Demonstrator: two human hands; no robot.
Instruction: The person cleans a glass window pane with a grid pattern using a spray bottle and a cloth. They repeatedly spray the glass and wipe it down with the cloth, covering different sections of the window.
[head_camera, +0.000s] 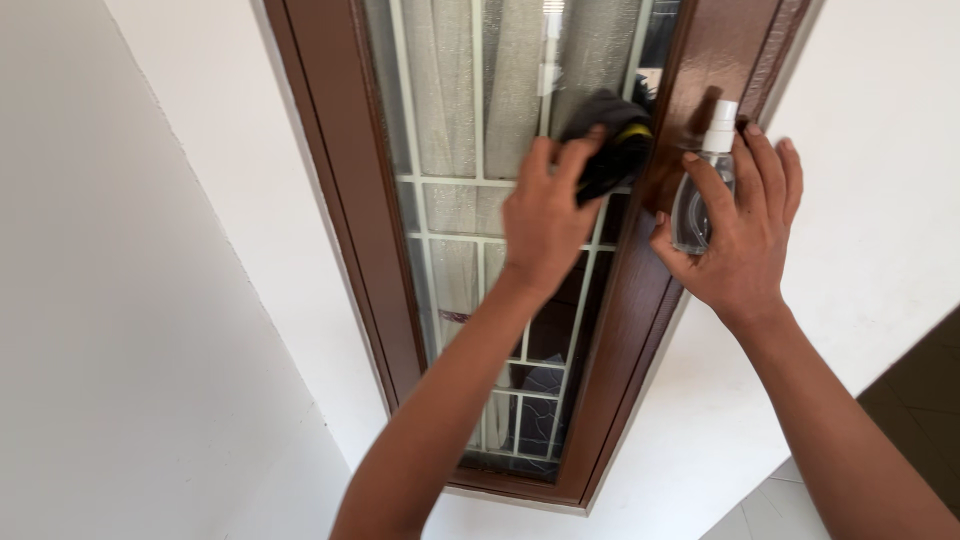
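Near the top centre of the frame the left hand (545, 225) presses a dark cloth (610, 140) flat against the glass pane (450, 120) of a narrow brown-framed window (345, 200), fingers spread over the bunched fabric. Just right of it, the right hand (745, 235) wraps closed around a small clear spray bottle (700, 185) resting against the brown frame. The bottle looks loosely cradled between thumb and fingers, so it could slip if that hand shifts, and hard pressure on the cloth could strain the pane or snag the white grille bars (478, 180).
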